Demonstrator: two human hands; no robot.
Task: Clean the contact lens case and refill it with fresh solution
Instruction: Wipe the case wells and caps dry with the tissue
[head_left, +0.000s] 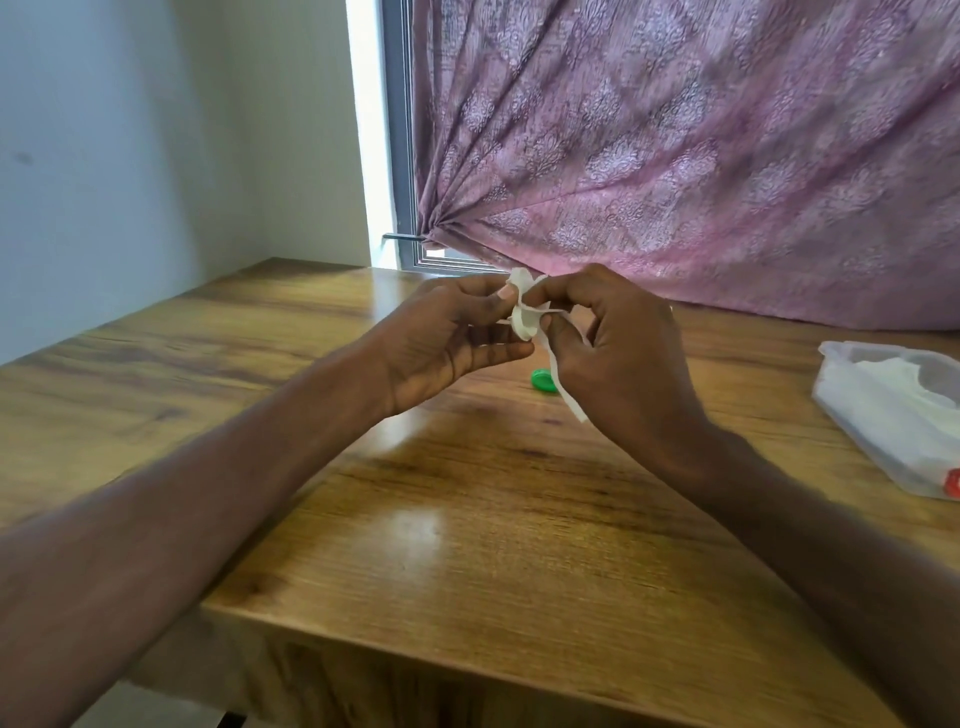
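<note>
Above the middle of the wooden table (467, 493), my left hand (447, 338) pinches a small white contact lens case (523, 321) between thumb and fingers. My right hand (618, 343) holds a strip of white tissue (563, 387) against the case; the tissue's loose end hangs down below my fingers. On the table just under the hands lies a green cap (543, 380), partly hidden by the tissue. Most of the case is covered by fingers and tissue.
A clear plastic pack of white tissues (893, 410) lies at the table's right edge, with a red spot at its near corner. A pink patterned curtain (701, 156) hangs behind the table, beside a window frame (400, 156). A pale wall stands at the left.
</note>
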